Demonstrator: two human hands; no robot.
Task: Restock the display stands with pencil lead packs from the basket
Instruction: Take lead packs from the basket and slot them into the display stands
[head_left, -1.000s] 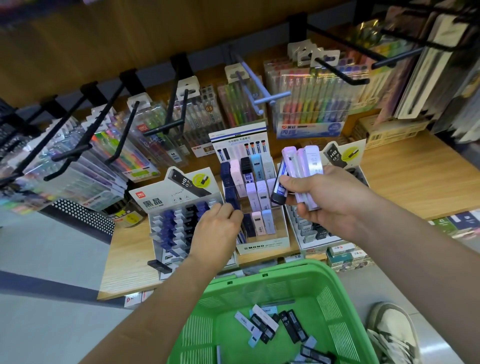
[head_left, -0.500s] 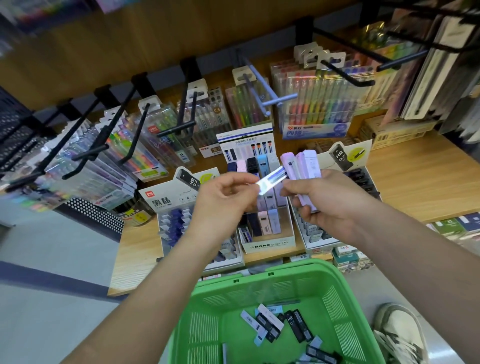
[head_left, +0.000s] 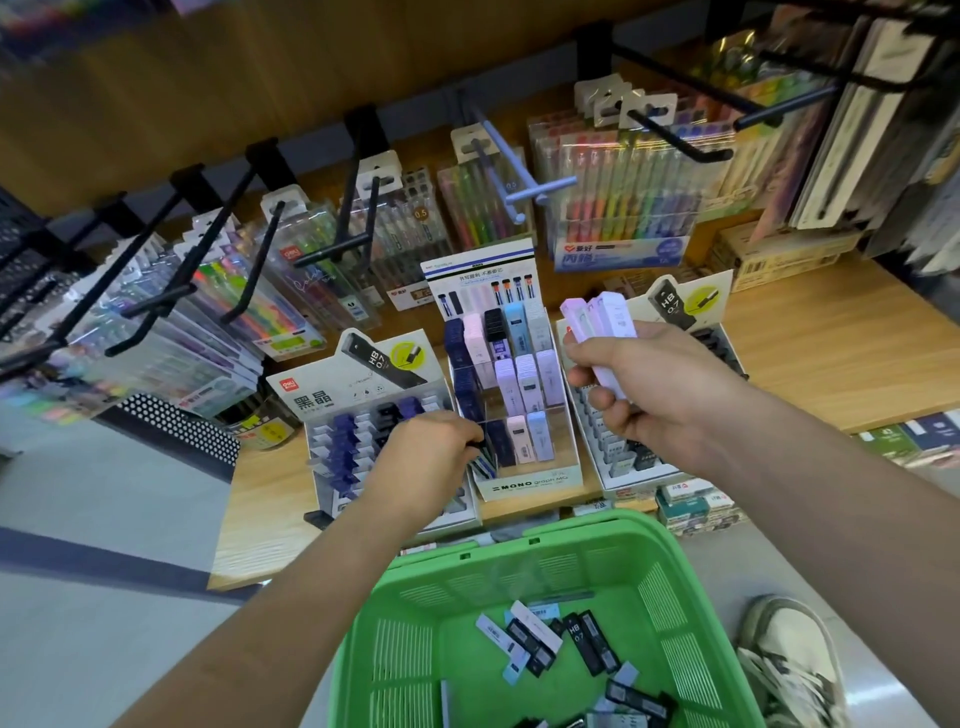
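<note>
Along the front edge of the pale wooden shelf (head_left: 831, 358), in the head view, three display stands sit side by side. The middle one is a clear tiered plastic stand (head_left: 524, 486) with a white MONO label. Its compartments hold upright navy, pink, black, pale blue and lilac packs.

The left hand (head_left: 431, 449) reaches into that stand's front-left compartment. Its fingers are curled down, pinching the top of a slim blue-and-white lead pack (head_left: 485, 465), which stands tilted in the compartment.

Just to the left is a white cardboard stand with an HB 0.7 header card (head_left: 358, 379); the left wrist partly hides its purple and black packs. A matching white cardboard stand (head_left: 631, 470) sits at the right, behind the right hand (head_left: 644, 389). That hand is raised above the shelf and clamped round a fanned bunch of lilac and white lead packs (head_left: 605, 325).

Below the shelf's front edge, a green slotted plastic basket (head_left: 519, 532) holds loose black, white and pale blue lead packs (head_left: 545, 642) scattered on its bottom. Behind the stands, clear packets of coloured pens (head_left: 623, 208) hang from black metal hooks (head_left: 675, 140). A grey-and-white shoe (head_left: 789, 660) is on the floor by the basket's right side.
</note>
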